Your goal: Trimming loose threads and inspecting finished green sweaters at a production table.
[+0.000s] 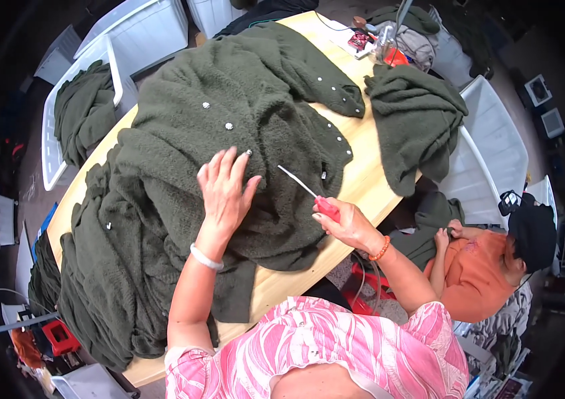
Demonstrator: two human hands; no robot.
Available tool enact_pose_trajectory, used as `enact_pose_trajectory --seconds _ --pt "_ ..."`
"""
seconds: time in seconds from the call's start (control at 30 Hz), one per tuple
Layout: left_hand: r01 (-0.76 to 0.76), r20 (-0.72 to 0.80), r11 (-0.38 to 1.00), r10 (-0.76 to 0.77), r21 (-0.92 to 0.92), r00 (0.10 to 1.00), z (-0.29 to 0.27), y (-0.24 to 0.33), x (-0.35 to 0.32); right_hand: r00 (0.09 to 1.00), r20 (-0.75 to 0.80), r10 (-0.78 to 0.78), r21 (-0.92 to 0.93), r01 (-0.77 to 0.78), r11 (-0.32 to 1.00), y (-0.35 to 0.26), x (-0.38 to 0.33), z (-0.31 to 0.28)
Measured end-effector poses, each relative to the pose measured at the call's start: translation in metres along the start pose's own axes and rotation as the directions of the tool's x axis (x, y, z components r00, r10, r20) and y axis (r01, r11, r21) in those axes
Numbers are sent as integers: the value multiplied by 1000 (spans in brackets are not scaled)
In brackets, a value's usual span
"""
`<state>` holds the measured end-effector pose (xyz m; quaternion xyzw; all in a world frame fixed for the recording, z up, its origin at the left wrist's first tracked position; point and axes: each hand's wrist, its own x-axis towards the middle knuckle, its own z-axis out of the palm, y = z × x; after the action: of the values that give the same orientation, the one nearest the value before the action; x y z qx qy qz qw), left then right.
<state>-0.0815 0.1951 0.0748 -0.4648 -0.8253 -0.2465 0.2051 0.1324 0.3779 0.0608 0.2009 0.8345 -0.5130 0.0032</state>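
tabletop (366,154) — left hand (225,193) seemingly on garment (179,149), right hand (352,229) holding tool (326,205)

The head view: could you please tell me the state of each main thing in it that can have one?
Left hand: open, palm down.
Right hand: grip closed.
Red-handled tool with slim metal shaft: held.
Dark green fuzzy knit cloth: spread, wrinkled.
Pale wooden table: partly covered.
White plastic bin at left: open-topped, holding green cloth.
White plastic bin at right: open-topped.
Orange beaded bracelet: worn.
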Motion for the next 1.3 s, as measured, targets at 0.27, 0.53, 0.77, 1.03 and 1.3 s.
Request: enact_pose_trajectory --seconds 0.27,0.53,0.77,1.03,1.3 --pt "-64 332 995 36 73 943 62 -26 -29 977 207 59 -483 50 874 -34 -21 4" --pt "-90 266 996 85 6 960 68 -33 -37 998 48 -33 -445 51 894 -59 31 -10" --pt "-85 281 994 61 75 958 70 -39 -46 956 292 17 -424 114 898 -42 2 -7" --pt "-61 245 998 58 3 968 68 -38 -45 972 230 -45 -425 142 894 -43 15 -9" --pt "175 -199 868 -295 -465 934 46 -31 19 973 195 -121 -309 178 934 -55 30 -16"
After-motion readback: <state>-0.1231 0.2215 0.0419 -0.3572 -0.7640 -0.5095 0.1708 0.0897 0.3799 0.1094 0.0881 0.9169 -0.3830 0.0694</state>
